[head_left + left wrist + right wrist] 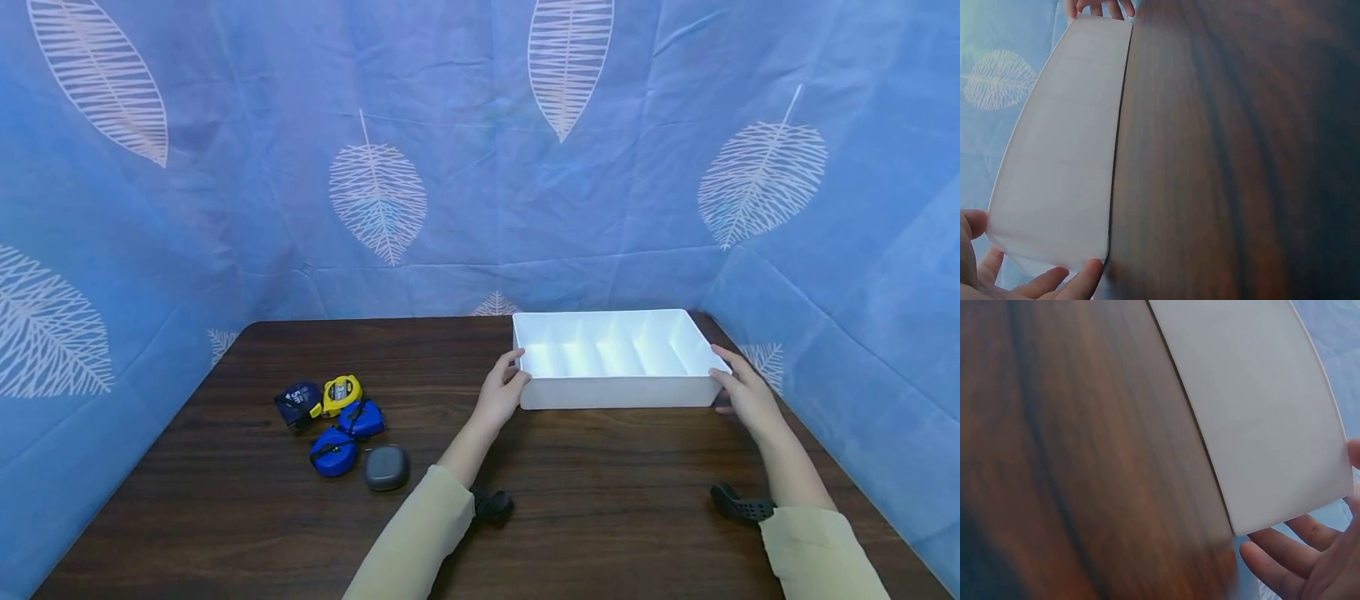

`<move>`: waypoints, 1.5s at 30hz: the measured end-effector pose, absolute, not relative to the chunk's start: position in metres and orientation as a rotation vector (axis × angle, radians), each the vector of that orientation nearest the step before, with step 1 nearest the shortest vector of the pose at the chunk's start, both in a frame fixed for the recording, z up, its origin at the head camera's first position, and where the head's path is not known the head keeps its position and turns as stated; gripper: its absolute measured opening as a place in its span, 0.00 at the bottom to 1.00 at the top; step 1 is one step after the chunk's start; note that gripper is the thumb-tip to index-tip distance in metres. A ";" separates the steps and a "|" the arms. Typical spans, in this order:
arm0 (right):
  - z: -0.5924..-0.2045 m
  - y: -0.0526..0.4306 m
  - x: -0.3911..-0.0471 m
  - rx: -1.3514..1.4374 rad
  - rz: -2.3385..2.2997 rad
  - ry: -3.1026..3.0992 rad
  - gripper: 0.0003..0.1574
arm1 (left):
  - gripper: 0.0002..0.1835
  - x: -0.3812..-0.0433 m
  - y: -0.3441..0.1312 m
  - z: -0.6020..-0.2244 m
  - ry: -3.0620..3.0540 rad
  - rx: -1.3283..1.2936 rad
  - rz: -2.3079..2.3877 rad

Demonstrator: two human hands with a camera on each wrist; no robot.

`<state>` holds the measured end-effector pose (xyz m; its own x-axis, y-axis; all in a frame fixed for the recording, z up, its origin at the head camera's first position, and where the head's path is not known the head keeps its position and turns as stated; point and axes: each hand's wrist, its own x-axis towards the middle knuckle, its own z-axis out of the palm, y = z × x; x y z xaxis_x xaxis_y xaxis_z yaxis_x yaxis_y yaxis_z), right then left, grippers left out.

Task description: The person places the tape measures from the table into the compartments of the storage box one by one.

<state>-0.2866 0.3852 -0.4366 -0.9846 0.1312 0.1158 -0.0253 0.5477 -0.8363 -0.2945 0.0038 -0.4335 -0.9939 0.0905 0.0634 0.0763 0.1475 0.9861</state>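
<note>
Grasping the white divided box (615, 393) at its two short ends, the left hand (501, 390) and right hand (750, 396) face each other, each with its thumb by the near upper corner and its fingers at the end wall. Between them the box stretches lengthwise over the far part of the dark wood-grain table (600, 500), its row of compartments facing up. Well to the left of this hold, a navy tape measure (297, 402) lies farthest out, with a yellow tape measure (342, 392) just beside it. Closer to the person than that pair sit two blue tape measures (333, 452) with black straps, then a dark gray rounded case (386, 467). Beyond the grip hangs a blue curtain (450, 67) printed with white leaves
</note>
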 end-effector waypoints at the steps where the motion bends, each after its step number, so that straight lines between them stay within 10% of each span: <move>1: -0.435 0.385 -0.285 -0.080 1.407 -2.622 0.43 | 0.25 -0.294 0.003 -0.433 2.362 0.173 2.038; 45: -0.421 0.362 -0.259 0.191 1.434 -2.796 0.43 | 0.29 -0.254 -0.041 -0.426 2.183 0.140 2.015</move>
<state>-0.2589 0.3623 -0.4206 -0.9926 -0.1109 0.0493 -0.1047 0.5778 -0.8094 -0.2543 -0.0413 -0.4264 -0.9817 0.1812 -0.0592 -0.0445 0.0839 0.9955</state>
